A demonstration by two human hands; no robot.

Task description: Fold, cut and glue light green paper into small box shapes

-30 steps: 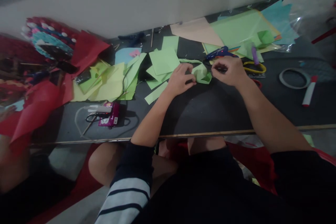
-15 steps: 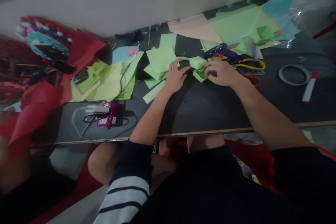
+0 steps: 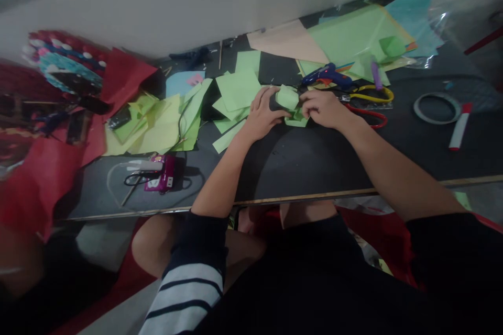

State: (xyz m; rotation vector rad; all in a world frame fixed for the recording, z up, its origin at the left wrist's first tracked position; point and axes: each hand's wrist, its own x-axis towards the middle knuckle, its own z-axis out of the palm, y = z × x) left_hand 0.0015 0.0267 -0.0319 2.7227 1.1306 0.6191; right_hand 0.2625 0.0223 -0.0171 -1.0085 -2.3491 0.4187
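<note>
"Tabletop [image 3: 306, 167] comes first, dark, with a pale edge running just in front of us. What do we meet on it?"

"Off to our left, a purple power adapter [image 3: 161, 175]. Past that, our two hands, with a folded green paper piece [image 3: 288, 97] between them, near the middle."

"How do we have hold of it?"

"Our right hand [image 3: 320, 108] is drawn in small, fingertips bunched at the piece's right side, and looks to be pinching it. Our left hand [image 3: 261, 115] makes a half-open curve around the other side, thumb nearer us, fingers farther off. Whether it presses or merely steadies, we cannot tell."

"And how do we expect it to handle?"

"Feather-light, we'd judge, a bit crisp at the folds but easy to crush. Slipping seems a small worry, creasing a larger one. We'd take it by its folded edges and leave the raised top alone."

"What lies beyond?"

"Loose green sheets [image 3: 238, 91], overlapping, just past our left hand. Past our right, a blue glue gun [image 3: 332, 77]. We'd keep the paper off it, in case it's hot."

"And farthest?"

"A wide green sheet [image 3: 351, 34], close to the grey wall [image 3: 176, 5]."
</note>
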